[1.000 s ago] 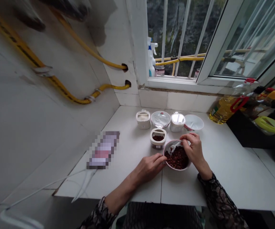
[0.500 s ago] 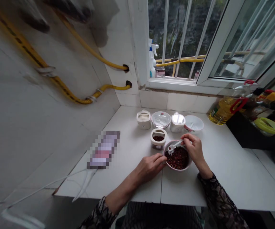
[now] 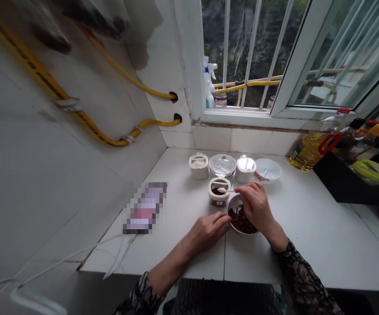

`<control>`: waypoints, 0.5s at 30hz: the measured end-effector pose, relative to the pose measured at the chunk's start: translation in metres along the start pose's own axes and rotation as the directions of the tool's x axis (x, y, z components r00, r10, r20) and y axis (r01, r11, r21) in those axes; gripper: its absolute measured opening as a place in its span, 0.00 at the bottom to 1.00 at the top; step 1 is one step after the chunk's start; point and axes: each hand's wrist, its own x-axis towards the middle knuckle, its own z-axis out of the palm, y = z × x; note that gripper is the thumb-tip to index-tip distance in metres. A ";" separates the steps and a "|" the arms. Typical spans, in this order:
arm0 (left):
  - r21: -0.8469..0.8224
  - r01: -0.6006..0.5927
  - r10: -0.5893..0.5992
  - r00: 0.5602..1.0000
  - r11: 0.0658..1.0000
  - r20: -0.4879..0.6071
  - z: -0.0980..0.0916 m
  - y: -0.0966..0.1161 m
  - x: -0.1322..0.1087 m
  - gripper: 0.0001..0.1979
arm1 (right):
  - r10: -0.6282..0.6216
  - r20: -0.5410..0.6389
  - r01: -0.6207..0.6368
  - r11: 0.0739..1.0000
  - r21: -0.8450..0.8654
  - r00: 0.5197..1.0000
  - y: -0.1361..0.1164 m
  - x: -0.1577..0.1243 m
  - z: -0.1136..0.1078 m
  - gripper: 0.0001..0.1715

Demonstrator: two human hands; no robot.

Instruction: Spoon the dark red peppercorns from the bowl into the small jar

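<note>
A small pink bowl (image 3: 233,203) of dark red dried bits stands on the white counter. My left hand (image 3: 207,229) rests against its left rim, fingers curled on the bowl's edge. My right hand (image 3: 257,205) hovers over the bowl and pinches a small white spoon (image 3: 224,190). The spoon's head sits over an open white jar (image 3: 219,192) just behind the bowl, which holds the same dark red bits.
Behind stand a closed white jar (image 3: 198,165), a clear lid (image 3: 222,165), another jar (image 3: 245,168) and a white dish (image 3: 268,169). An oil bottle (image 3: 310,148) and other bottles fill the right. A blurred flat item (image 3: 145,208) and white cables (image 3: 117,249) lie left.
My right hand has carried the spoon from the bowl leftward and back, so its head is now over the open jar. The left hand has stayed at the bowl's rim.
</note>
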 end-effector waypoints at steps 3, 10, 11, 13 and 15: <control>-0.009 0.000 0.000 1.000 1.000 0.000 -0.001 0.000 0.001 0.08 | 0.067 -0.069 -0.069 0.997 -0.029 0.995 0.002 -0.003 -0.007 0.12; -0.002 -0.012 0.012 1.000 1.000 -0.011 -0.001 0.000 0.001 0.09 | 0.187 -0.064 -0.194 0.971 -0.141 0.980 0.017 -0.008 -0.019 0.11; -0.002 -0.010 0.010 1.000 1.000 -0.014 -0.001 0.000 0.001 0.09 | 0.176 -0.020 -0.177 0.969 -0.173 0.984 0.018 -0.008 -0.017 0.11; -0.004 -0.007 0.007 1.000 1.000 -0.011 -0.001 0.000 0.001 0.08 | 0.172 0.066 -0.154 0.964 -0.216 0.983 0.018 -0.009 -0.011 0.11; -0.004 -0.005 0.005 1.000 1.000 -0.009 0.000 0.000 0.000 0.09 | 0.187 0.141 -0.157 0.966 -0.205 0.972 0.016 -0.011 -0.006 0.11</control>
